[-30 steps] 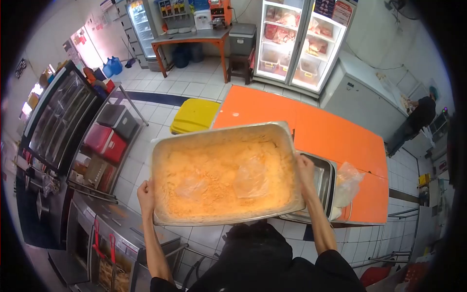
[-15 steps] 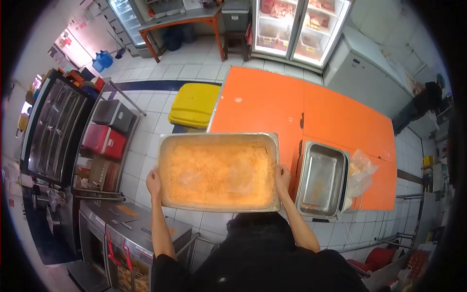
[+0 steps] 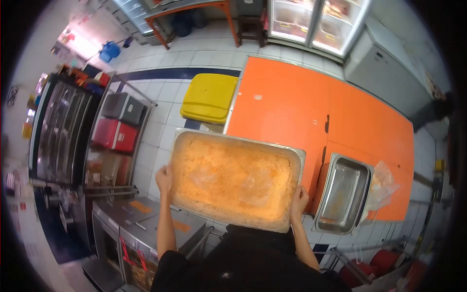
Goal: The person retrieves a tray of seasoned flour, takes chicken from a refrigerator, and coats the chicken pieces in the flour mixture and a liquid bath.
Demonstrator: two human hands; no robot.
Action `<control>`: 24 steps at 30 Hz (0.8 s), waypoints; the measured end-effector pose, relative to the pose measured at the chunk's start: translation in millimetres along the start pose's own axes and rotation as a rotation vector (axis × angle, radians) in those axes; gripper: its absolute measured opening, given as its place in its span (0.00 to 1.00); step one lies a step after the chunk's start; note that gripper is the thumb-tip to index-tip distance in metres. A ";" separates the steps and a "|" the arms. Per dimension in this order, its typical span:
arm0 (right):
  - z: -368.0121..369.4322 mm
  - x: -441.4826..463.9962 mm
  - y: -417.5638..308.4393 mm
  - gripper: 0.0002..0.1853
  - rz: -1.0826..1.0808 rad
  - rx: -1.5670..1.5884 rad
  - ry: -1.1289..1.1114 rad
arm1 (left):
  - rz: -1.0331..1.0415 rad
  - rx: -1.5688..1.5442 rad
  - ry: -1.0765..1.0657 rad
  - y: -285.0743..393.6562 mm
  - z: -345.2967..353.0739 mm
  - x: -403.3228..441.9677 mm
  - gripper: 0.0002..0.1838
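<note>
Between my two hands I carry a large, deep metal pan (image 3: 238,224), held in front of my body. A layer of orange-yellow powdery flour or breading (image 3: 233,170) covers its bottom, with two clear plastic bags or pieces of film lying on it. My left hand (image 3: 165,179) is closed on the pan's left rim. On the right rim, my right hand (image 3: 298,198) grips with curled fingers. A smaller steel pan (image 3: 343,194) stands on the orange table just right of my right hand, with a clear plastic bag (image 3: 382,185) beside it.
The orange table (image 3: 282,102) spreads ahead and to the right. A yellow lidded bin (image 3: 209,97) stands at its left edge. At left are a rack with a red cooler box (image 3: 115,135) and a steel fryer counter (image 3: 146,216). A person (image 3: 433,112) is partly visible at far right.
The view has shifted, so the surroundings sit further right in the picture. The large pan has tilted, its right side now lower, with both hands still on it.
</note>
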State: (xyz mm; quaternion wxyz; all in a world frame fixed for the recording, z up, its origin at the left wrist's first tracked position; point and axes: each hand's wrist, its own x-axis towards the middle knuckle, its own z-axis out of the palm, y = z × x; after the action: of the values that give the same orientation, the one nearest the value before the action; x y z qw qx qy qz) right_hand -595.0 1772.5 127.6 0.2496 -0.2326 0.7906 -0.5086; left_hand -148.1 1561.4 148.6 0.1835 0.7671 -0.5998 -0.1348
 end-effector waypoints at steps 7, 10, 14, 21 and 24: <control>44.8 3.0 -19.0 0.21 -0.012 0.109 0.136 | 0.105 -0.284 -0.122 43.5 -13.0 72.9 0.27; 33.9 1.2 -35.5 0.23 0.152 0.209 0.158 | 0.202 -0.327 -0.168 51.6 -50.4 79.2 0.26; 22.9 -14.9 -19.4 0.26 0.140 0.225 0.252 | 0.146 -0.241 -0.229 82.5 -110.1 64.8 0.25; 29.6 -11.0 8.6 0.32 0.254 0.308 0.251 | 0.288 -0.233 -0.124 112.0 -123.4 52.7 0.22; 25.9 -5.9 75.6 0.33 0.363 0.394 0.213 | 0.348 -0.263 -0.116 102.4 -125.6 39.7 0.21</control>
State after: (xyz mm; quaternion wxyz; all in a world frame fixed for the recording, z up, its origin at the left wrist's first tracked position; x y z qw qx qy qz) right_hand -582.7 1786.7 49.7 0.2924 0.0204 0.7269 -0.6210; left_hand -174.0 1516.2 307.1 0.2678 0.6124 -0.7099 -0.2221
